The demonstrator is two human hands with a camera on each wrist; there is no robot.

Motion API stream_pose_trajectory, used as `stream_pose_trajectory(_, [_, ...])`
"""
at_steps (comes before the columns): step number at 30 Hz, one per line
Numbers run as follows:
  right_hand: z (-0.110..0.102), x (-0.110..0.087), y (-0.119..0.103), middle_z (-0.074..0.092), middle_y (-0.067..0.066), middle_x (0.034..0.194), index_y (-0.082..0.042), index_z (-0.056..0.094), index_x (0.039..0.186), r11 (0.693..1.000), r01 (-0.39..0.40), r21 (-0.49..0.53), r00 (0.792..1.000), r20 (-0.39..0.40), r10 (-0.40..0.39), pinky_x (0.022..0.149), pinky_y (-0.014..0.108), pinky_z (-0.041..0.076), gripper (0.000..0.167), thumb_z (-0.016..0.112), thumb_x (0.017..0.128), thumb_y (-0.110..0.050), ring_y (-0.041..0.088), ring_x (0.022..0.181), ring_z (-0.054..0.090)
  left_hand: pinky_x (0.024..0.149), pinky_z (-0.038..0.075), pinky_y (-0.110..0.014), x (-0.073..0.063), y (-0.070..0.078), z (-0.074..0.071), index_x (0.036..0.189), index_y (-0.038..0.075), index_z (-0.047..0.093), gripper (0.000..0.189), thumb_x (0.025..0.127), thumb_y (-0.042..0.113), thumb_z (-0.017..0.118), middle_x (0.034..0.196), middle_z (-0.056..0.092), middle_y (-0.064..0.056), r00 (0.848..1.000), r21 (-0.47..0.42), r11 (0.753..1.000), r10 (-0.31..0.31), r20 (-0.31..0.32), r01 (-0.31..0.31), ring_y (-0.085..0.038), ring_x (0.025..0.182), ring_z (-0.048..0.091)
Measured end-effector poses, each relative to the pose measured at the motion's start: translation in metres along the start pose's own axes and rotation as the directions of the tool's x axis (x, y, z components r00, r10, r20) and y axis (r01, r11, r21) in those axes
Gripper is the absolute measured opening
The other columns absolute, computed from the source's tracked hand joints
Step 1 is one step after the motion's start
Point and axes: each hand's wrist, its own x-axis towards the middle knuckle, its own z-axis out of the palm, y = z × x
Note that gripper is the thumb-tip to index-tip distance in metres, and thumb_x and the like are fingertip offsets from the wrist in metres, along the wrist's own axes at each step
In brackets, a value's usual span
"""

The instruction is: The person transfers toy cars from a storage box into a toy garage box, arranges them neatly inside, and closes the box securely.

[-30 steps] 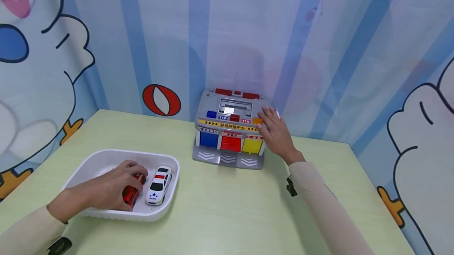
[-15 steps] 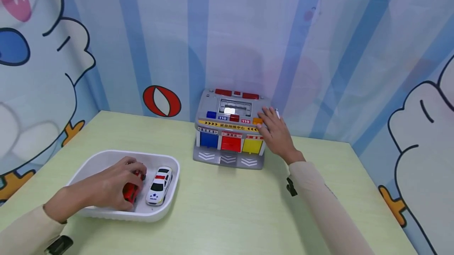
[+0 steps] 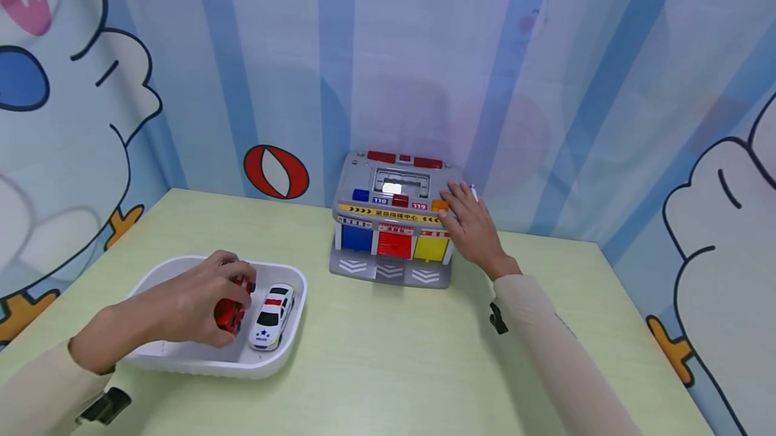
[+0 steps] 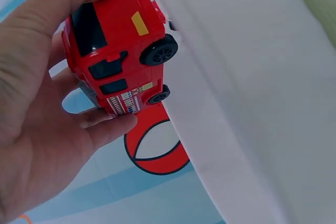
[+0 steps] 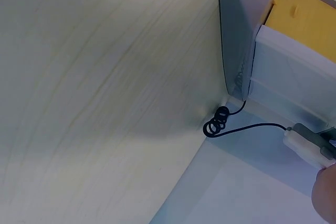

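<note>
My left hand (image 3: 197,301) grips a red toy fire truck (image 3: 229,315) by its ends, thumb on one side and fingers on the other. It hovers over the white plastic tub (image 3: 242,371), tilted in the left wrist view, where windows and two black wheels of the truck (image 4: 118,51) show. A white toy police car (image 3: 271,318) lies in the tub to the right. My right hand (image 3: 473,230) rests with fingers extended on the right top edge of a grey toy garage (image 3: 388,210). Blue, red and yellow doors line its front, all down. Only a fingertip (image 5: 325,195) shows in the right wrist view.
A pale green table (image 3: 364,355) carries the tub and garage. Behind it hangs a blue striped cloth (image 3: 400,52) with cartoon figures. Beside the garage, a black coiled cord (image 5: 216,123) runs to a small white and grey piece (image 5: 310,148).
My left hand has raised the fire truck slightly from the tub floor, up and a little to the right. My right hand stays on the garage.
</note>
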Motion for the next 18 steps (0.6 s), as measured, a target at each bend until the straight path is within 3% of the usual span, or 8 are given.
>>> stream_pose_trajectory(8, [0.001, 0.001, 0.001, 0.021, 0.002, 0.168, -0.015, 0.036, 0.156, 1.0, -0.005, 0.011, 1.0, 0.002, 0.005, 0.126, 0.055, 0.004, 0.06, 0.035, 0.104, -0.046, 0.025, 0.158, 0.007, 0.083, 0.06, -0.041, 0.007, 0.016, -0.011, 0.091, 0.028, 0.079, 0.026, 0.067, 0.029, 0.089, 0.124, 0.062, -0.006, 0.999, 0.019, 0.999, 0.033, -0.014, -0.033, -0.033, 0.121, 0.046])
stream_pose_trajectory(18, [0.002, 0.0, 0.001, 0.021, 0.001, 0.168, -0.016, 0.036, 0.156, 1.0, -0.012, 0.013, 1.0, -0.004, 0.012, 0.126, 0.055, 0.005, 0.061, 0.036, 0.104, -0.048, 0.025, 0.158, 0.006, 0.077, 0.059, -0.035, 0.027, 0.038, -0.019, 0.092, 0.028, 0.079, 0.023, 0.07, 0.03, 0.086, 0.124, 0.061, -0.004, 0.998, 0.056, 0.996, 0.07, 0.003, -0.07, -0.029, 0.121, 0.045])
